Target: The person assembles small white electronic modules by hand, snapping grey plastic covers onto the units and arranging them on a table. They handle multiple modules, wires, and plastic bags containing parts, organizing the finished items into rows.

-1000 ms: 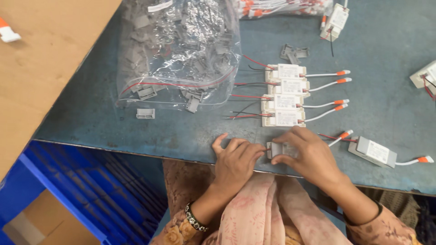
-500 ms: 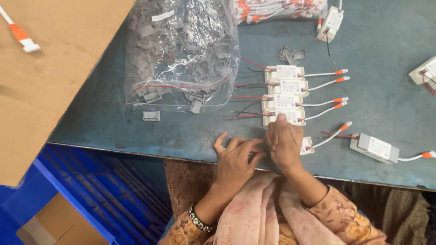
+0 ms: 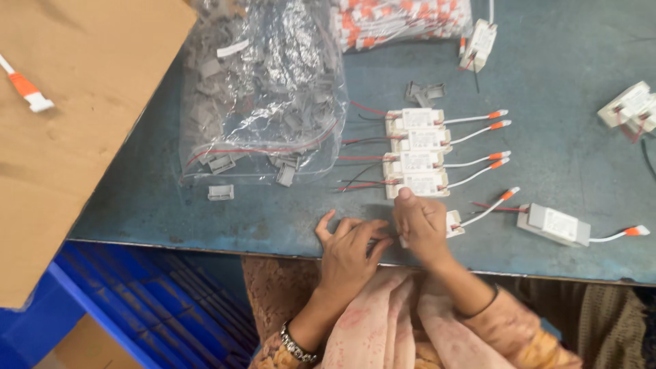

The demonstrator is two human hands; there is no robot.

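Both hands pinch one white module (image 3: 454, 223) at the table (image 3: 273, 219) edge: right hand (image 3: 422, 222) covers it, left hand (image 3: 352, 239) beside it, long axis left-right, leads pointing right.

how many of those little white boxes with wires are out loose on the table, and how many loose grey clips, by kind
White wired boxes in the neat stack: 4
White wired box under the right hand, by the left hand: 1
White wired boxes lying apart (near right, top, right edge): 3
Loose grey clips outside the clear bag (one, a pair): 3
Total: 11; bagged parts not counted.
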